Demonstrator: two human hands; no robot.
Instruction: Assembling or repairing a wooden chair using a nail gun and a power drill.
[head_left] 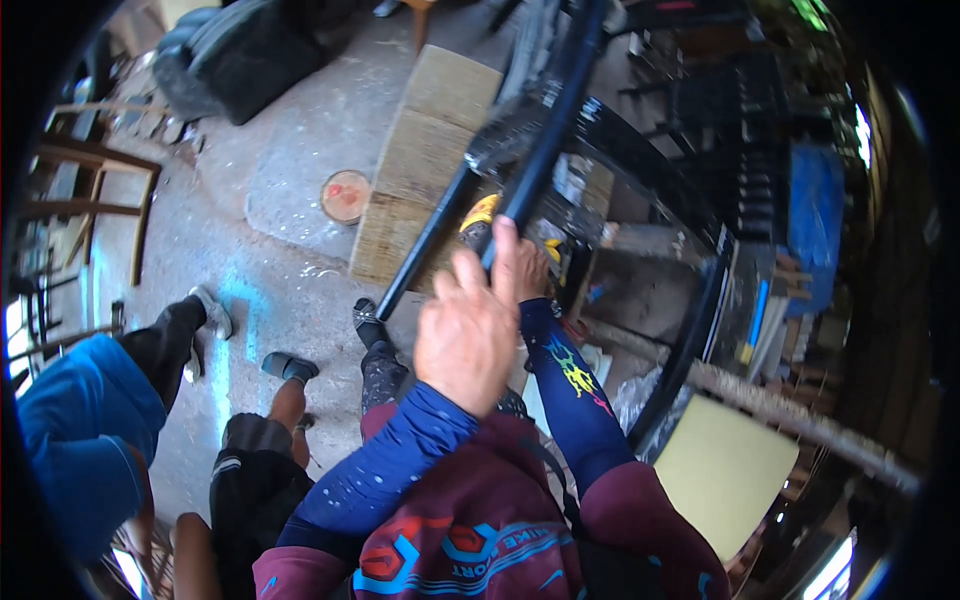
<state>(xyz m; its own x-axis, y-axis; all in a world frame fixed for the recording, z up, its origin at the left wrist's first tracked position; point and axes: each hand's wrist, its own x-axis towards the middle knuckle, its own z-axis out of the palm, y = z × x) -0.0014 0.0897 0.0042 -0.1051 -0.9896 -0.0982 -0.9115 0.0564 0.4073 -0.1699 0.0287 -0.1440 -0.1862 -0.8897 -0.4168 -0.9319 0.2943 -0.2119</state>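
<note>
A black metal tube (545, 140) of a frame runs up and away from the hands. The left hand (468, 330) lies across its lower stretch, fingers (503, 255) half curled over it. The right hand (530, 275) sits just behind, mostly hidden; its grip I cannot tell. A yellow tool (483, 213) shows just beyond the fingertips.

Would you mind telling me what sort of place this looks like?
Probably a cluttered workshop or shed: bare concrete floor, wooden planks laid on it, and a black tubular frame that the left hand holds.
</note>
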